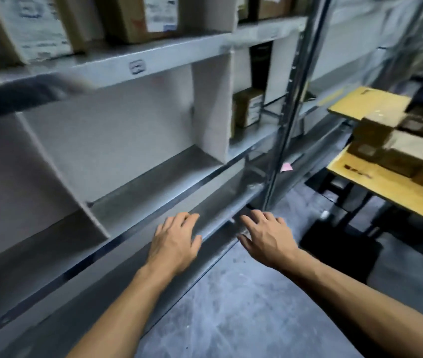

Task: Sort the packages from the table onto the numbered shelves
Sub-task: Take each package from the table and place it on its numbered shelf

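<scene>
Both hands reach forward in the lower centre of the frame, palms down, and neither holds anything. The left hand (176,244) has its fingers loosely spread over the front edge of a low shelf of the grey metal shelving unit (153,55); I cannot tell whether it touches the metal. The right hand (267,241), just beside it toward the right, also has its fingers apart and relaxed, near the foot of the steel upright (293,99).

Brown cardboard packages (391,148) are piled on the yellow worktop (385,184) at the right edge of the frame, well apart from both hands. Blur hides their labels.

On the top shelf, in the upper left of the frame, a white-faced box (32,27) and a brown box with a shipping label (138,19) stand side by side. A small tag (136,67) is stuck to the front edge of that shelf, and its print is too blurred to read. Below it a white divider (211,107) splits the middle shelf into compartments. A small brown box (247,107) stands in the compartment to the right of that divider.

A pink scrap (286,167) lies by the upright at right centre. A dark smeared shape (11,99) at the left edge cannot be made out. Grey concrete floor (231,306) fills the lower middle of the frame.
</scene>
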`<act>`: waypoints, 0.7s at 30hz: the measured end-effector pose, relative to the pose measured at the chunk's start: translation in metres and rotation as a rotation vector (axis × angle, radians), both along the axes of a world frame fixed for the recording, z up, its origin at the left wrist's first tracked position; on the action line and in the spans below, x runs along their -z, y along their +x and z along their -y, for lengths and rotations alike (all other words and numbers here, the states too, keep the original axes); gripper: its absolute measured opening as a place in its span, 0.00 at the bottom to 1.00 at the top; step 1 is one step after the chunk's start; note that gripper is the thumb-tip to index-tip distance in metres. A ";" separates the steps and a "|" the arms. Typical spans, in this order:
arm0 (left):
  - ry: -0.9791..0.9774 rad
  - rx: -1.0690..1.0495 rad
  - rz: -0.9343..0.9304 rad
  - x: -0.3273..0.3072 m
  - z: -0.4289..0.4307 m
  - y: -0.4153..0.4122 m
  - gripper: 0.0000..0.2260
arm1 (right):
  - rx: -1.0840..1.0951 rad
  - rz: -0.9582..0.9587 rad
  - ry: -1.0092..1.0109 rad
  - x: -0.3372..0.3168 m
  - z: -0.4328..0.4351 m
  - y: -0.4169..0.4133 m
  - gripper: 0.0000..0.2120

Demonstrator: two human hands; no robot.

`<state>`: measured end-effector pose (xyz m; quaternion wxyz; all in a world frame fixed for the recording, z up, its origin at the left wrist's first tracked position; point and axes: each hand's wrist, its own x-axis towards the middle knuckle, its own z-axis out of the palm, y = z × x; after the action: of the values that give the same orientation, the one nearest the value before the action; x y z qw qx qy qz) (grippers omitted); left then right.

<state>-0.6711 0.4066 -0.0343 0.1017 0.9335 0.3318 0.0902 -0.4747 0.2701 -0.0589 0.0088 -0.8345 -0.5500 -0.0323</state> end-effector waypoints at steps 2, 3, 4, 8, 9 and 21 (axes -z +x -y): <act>0.006 0.098 0.000 -0.003 0.015 0.050 0.22 | 0.112 0.004 -0.024 -0.002 0.034 0.038 0.25; 0.007 0.148 0.009 -0.005 0.023 0.074 0.22 | 0.163 0.009 -0.024 -0.003 0.050 0.056 0.25; 0.005 0.193 0.020 -0.007 0.030 0.096 0.21 | 0.212 0.014 -0.021 -0.005 0.065 0.072 0.25; 0.036 0.364 0.005 -0.010 0.055 0.177 0.21 | 0.406 -0.001 -0.006 -0.012 0.117 0.124 0.23; 0.043 0.402 0.005 -0.009 0.060 0.196 0.21 | 0.452 0.000 0.001 -0.013 0.128 0.134 0.22; 0.080 0.686 0.050 -0.001 0.071 0.421 0.21 | 0.765 -0.026 0.001 -0.010 0.159 0.290 0.24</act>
<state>-0.2503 0.3357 -0.0334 0.0974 0.9914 -0.0076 0.0866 -0.1847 0.1113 -0.0487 0.0038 -0.9798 -0.1987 -0.0229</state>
